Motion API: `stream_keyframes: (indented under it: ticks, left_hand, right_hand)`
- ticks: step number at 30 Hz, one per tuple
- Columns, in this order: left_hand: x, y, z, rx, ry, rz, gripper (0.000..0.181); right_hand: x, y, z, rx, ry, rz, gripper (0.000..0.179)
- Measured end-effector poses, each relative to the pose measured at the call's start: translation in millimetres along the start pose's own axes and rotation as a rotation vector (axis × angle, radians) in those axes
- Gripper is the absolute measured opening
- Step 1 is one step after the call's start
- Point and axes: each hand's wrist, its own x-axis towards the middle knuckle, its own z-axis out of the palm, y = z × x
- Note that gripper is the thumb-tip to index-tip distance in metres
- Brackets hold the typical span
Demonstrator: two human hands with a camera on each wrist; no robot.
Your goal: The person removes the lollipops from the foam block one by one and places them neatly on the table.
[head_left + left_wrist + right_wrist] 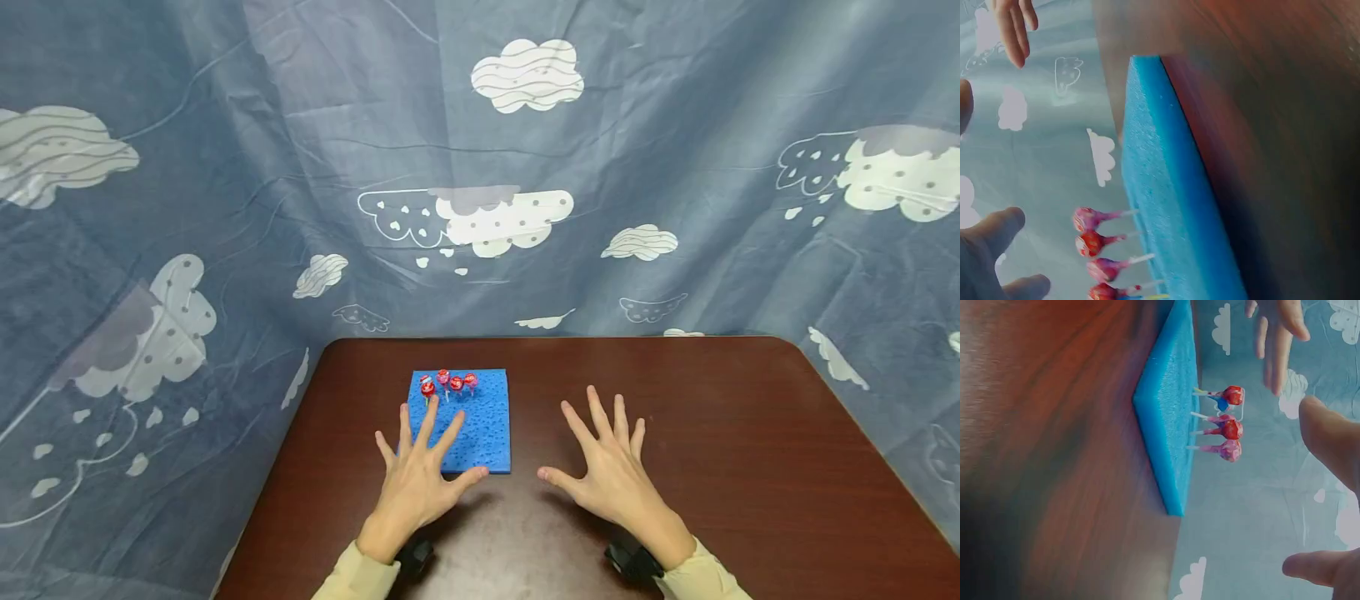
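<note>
A blue foam board (480,433) lies on the table, left of the middle. Several lollipops (457,383) in red and pink wrappers stand upright in its far part, their sticks pushed into the foam. My left hand (420,483) hovers over the board's near left part with fingers spread, holding nothing. Off to the board's right, my right hand (615,475) is held above the bare wood, also spread and holding nothing. In the right wrist view the lollipops (1230,429) stick out of the foam in a loose row.
The dark brown wooden table (735,450) has rounded far corners. A blue-grey cloth (675,167) with white clouds hangs behind it and along the sides. A black wrist camera (633,560) sits under the right wrist, another (415,557) under the left.
</note>
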Motion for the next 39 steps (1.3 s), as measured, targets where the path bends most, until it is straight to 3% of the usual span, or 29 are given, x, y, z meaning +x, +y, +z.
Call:
stream_keyframes:
  ticks: [5, 10, 16, 24, 32, 39]
  left_hand:
    - [5.0, -29.1, 6.8, -0.035, -0.011, -0.048, 0.082]
    - [11.5, -62.1, 11.7, -0.095, 0.003, -0.029, 0.071]
    - [19.6, -87.0, 17.0, -0.170, -0.029, -0.030, 0.069]
    - [21.7, -100.2, 23.6, -0.238, -0.081, -0.082, 0.070]
    - [23.6, -102.8, 29.8, -0.279, -0.101, -0.089, 0.070]
    - [24.1, -104.3, 29.8, -0.261, -0.121, -0.075, 0.068]
  right_hand:
    - [28.1, -8.1, 12.7, 0.055, 0.052, -0.081, 0.084]
    - [62.2, -18.4, 31.1, 0.115, 0.094, -0.170, 0.065]
    - [102.6, -27.5, 51.1, 0.166, 0.055, -0.199, 0.056]
    - [131.1, -38.8, 74.3, 0.223, 0.021, -0.135, 0.051]
    - [142.7, -43.9, 92.3, 0.261, 0.028, -0.117, 0.047]
    - [148.2, -50.2, 102.9, 0.268, 0.063, -0.127, 0.040]
